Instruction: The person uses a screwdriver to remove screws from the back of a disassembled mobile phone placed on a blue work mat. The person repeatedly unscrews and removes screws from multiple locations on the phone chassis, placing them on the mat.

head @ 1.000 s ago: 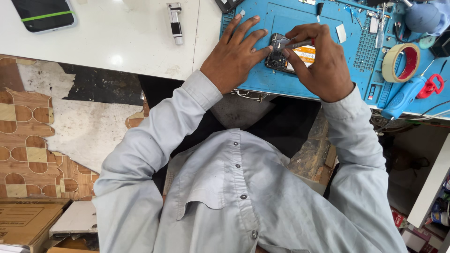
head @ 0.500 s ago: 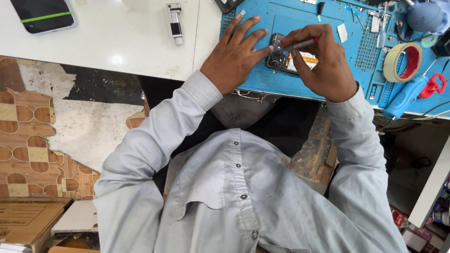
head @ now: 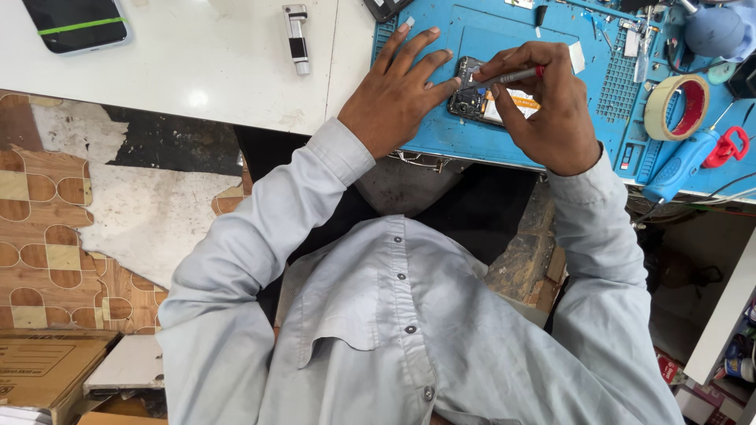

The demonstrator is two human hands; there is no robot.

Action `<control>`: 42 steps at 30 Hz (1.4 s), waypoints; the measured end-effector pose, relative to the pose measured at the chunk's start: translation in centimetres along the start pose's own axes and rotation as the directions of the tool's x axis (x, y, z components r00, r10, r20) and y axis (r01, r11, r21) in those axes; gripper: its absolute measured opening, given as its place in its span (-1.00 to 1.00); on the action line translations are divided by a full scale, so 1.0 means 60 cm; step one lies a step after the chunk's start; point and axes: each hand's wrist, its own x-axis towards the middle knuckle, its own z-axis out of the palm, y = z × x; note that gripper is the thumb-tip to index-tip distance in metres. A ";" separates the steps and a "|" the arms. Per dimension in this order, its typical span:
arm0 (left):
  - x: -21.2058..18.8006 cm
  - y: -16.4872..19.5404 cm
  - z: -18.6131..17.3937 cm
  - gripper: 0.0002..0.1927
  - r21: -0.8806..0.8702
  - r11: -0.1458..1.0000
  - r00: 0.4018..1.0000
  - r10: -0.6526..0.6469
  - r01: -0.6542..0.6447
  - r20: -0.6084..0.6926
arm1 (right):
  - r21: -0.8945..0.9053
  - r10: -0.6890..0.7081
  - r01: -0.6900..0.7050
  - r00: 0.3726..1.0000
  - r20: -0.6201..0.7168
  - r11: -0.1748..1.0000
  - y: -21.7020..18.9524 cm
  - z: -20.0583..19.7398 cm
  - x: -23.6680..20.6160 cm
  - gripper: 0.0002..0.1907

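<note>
On the blue mat (head: 441, 142), desk's right end: opened phone under both hands.
Phone (head: 482, 101): lies flat on the mat, back cover off, board and orange-labelled battery exposed. Partly hidden by fingers.
Left hand (head: 398, 90): open, fingers spread, palm down on the mat; index and middle fingertips press the phone's near edge to steady it. Grips nothing.
Right hand (head: 551, 110): closed in a pinch around a thin tool, thumb and fingers wrapped on the shaft.
Tool (head: 508, 76): slim metal shaft with a red end, likely a precision driver; tip sits over the phone's upper board area. Cannot tell if it is seated in a screw.
Done, judging by this: phone is opened, cover removed, internals reachable.
Left, judging by this: board and battery both in place, so the work looks early to mid teardown or repair; tool work on the board area is the step in hand. No loose screws or pulled parts clear enough to count.
Nearby: tape roll (head: 676, 107) and blue-handled tool (head: 681, 165) on the mat's right, well apart from the hands. Small silver gadget (head: 297, 38) and a dark phone (head: 75, 24) on the white top (head: 197, 71), untouched.
Risk: tip slipping onto the board.
</note>
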 end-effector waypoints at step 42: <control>0.000 0.001 -0.001 -0.71 -0.008 1.000 1.000 -0.008 0.009 0.008 | -0.063 0.002 -0.003 1.000 -0.025 0.998 -0.010 0.009 -0.001 -0.60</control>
